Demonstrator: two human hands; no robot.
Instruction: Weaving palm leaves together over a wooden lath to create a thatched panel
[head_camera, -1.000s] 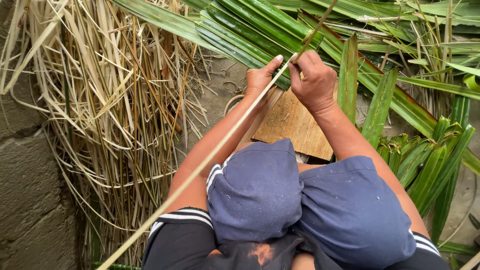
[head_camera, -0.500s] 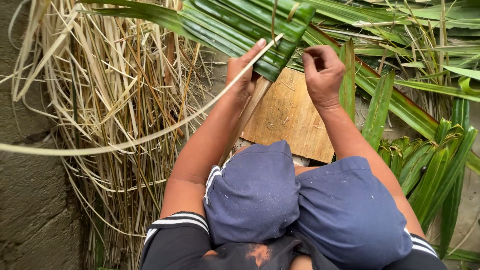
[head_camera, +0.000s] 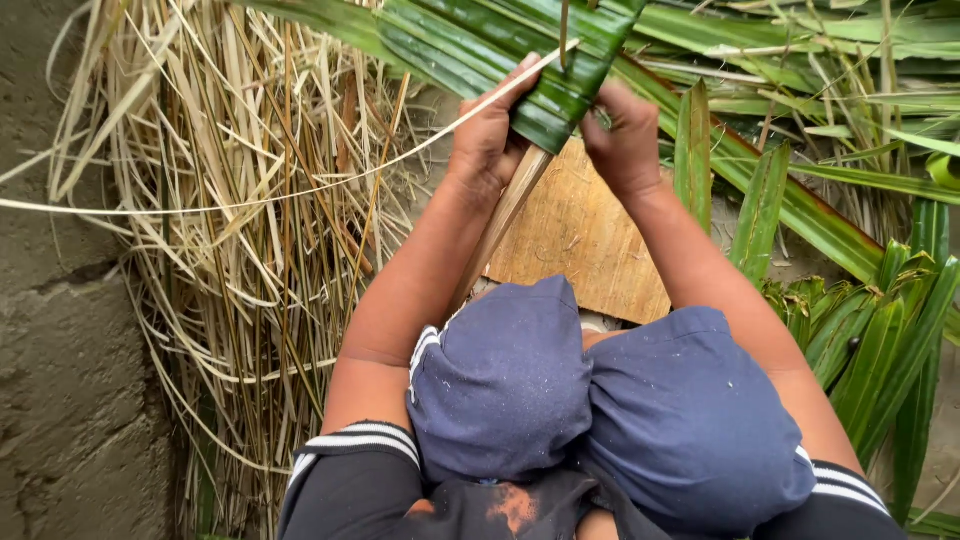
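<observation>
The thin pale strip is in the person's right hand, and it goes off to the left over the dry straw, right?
Not quite: the head view shows the left hand holding the thin pale strip, which does run left over the dry straw.

A pale, thin strip (head_camera: 300, 190) of split leaf midrib runs in a long shallow curve leftward from the folded green palm leaves (head_camera: 560, 60), its near end lying across their upper edge. The leaves are glossy, ribbed and dark green, bunched in overlapping layers, tilted down to a blunt end just above the wooden board (head_camera: 580, 240).
</observation>
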